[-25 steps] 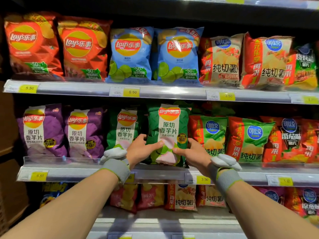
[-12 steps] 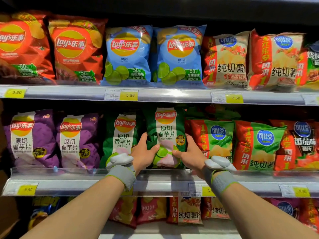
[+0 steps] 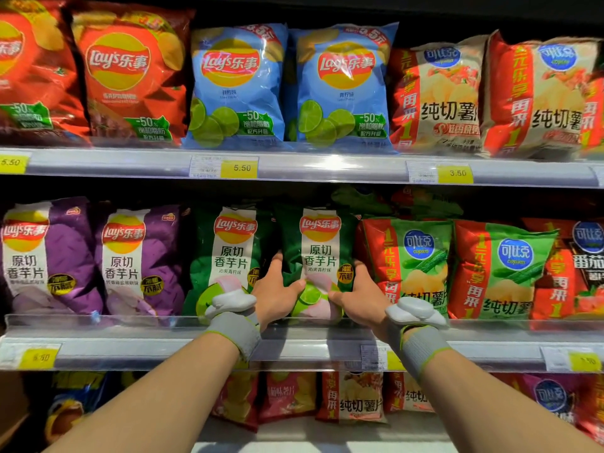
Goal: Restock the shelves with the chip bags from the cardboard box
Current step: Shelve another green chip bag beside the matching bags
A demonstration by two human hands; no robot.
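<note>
Here, both hands grip one green chip bag (image 3: 318,256) standing upright on the middle shelf (image 3: 130,349), behind its clear front lip. Left hand (image 3: 276,294) clasps the bag's lower left edge, thumb across the front near the lime picture; right hand (image 3: 358,297) clasps the lower right edge, thumb likewise on the front. Fingers of both go behind the bag, out of sight. Each wrist carries a grey band with a white device on top. The held bag sits between a matching green bag (image 3: 228,259) on its left and a red-and-green bag (image 3: 408,266) on its right, touching or nearly touching both. Two purple bags (image 3: 137,259) stand further left on the same shelf. Upper shelf (image 3: 327,166): red bags, two blue lime bags (image 3: 235,86), then red-and-beige bags. Yellow price tags read 5.50 and 3.50. More bags show on the shelf below, partly hidden by the forearms.
</note>
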